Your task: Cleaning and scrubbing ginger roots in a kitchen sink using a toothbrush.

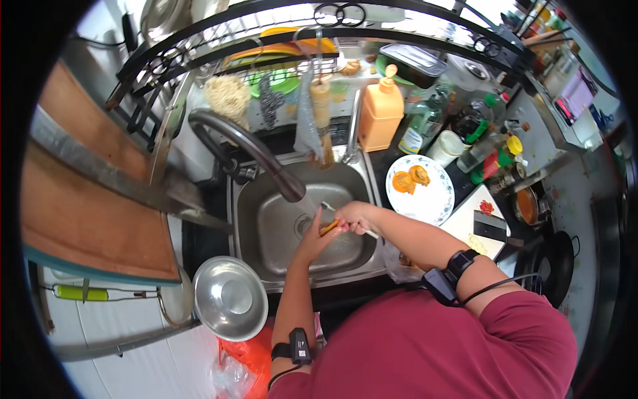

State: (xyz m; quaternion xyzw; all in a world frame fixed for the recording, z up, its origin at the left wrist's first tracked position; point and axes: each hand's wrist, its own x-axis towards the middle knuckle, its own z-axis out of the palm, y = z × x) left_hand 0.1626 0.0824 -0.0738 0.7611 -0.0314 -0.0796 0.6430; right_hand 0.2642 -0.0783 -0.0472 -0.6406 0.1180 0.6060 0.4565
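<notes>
My left hand [316,234] is over the stainless steel sink [279,254], holding an orange shellfish piece [329,228], perhaps a scallop, under the faucet head [290,188]. Water runs from the faucet. Against the same piece, my right hand [355,217] grips a slim white-handled brush [371,233], its dark end sticking out past the fingers; the exact tool type is hard to make out. To the right of the sink, a white patterned plate [418,202] bears two orange scallops [411,179].
A cleaver [489,225] lies on a white cutting board [451,227] with chopped red and pale bits. An orange pump bottle [381,117] and several bottles line the back. A metal bowl [230,299] is left of the sink. A black rack [279,42] spans overhead.
</notes>
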